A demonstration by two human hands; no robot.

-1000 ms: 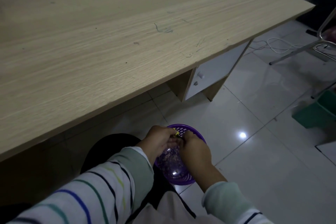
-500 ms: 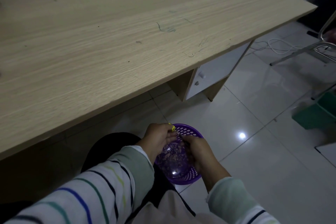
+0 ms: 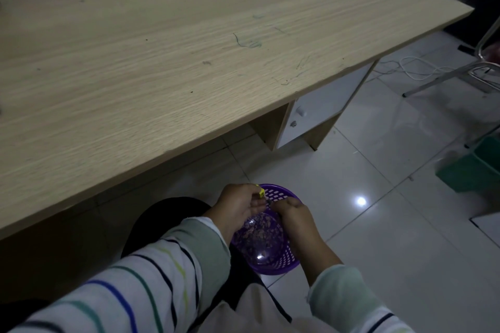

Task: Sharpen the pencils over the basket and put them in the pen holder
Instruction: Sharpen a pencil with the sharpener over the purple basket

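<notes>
Drawn slightly apart since a second ago: left grip (image 3: 238, 205) pinching yellow sharpener (image 3: 261, 193), right grip (image 3: 292, 213) curled round mostly hidden pencil (image 3: 268, 200), tip just beside sharpener. Held over purple basket (image 3: 281, 269) with shavings (image 3: 262, 230) inside, below worktop (image 3: 189, 62) near edge

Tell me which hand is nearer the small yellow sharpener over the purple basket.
Left. The left hand pinches the small yellow sharpener; the right hand sits just right of it, lower, over the purple perforated plastic basket.

Purple basket (image 3: 281, 192), yellow sharpener (image 3: 260, 193) (striped sleeve (image 3: 151, 278)), pale woodgrain desk (image 3: 189, 48).
</notes>
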